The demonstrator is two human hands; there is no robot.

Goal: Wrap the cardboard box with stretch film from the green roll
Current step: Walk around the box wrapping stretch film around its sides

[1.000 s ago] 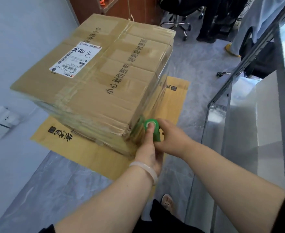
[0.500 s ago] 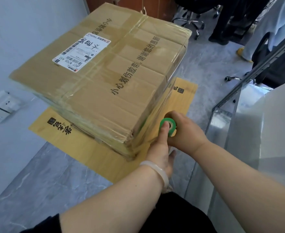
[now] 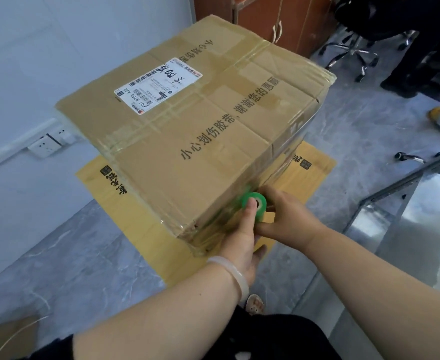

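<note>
A large cardboard box [image 3: 195, 141] with a white shipping label and black printed characters stands on a flat yellow cardboard sheet [image 3: 141, 224]. Clear film covers its near lower sides. The green roll [image 3: 259, 200] sits upright against the box's near right corner. My left hand [image 3: 242, 237] comes from below, thumb pressed on the roll's top end. My right hand [image 3: 289, 216] cups the roll from the right, fingers around its side. A stretch of greenish film runs from the roll along the box's lower edge.
A pale wall with a socket [image 3: 47, 145] is at the left. A glass and metal frame [image 3: 405, 209] stands close on the right. An office chair base [image 3: 353, 55], a wooden cabinet [image 3: 263, 16] and a person's legs [image 3: 421, 61] are beyond the box. Grey marble floor surrounds the sheet.
The view has shifted around the box's corner. Both hands have carried the roll along the near side toward the right corner, staying on the roll.
</note>
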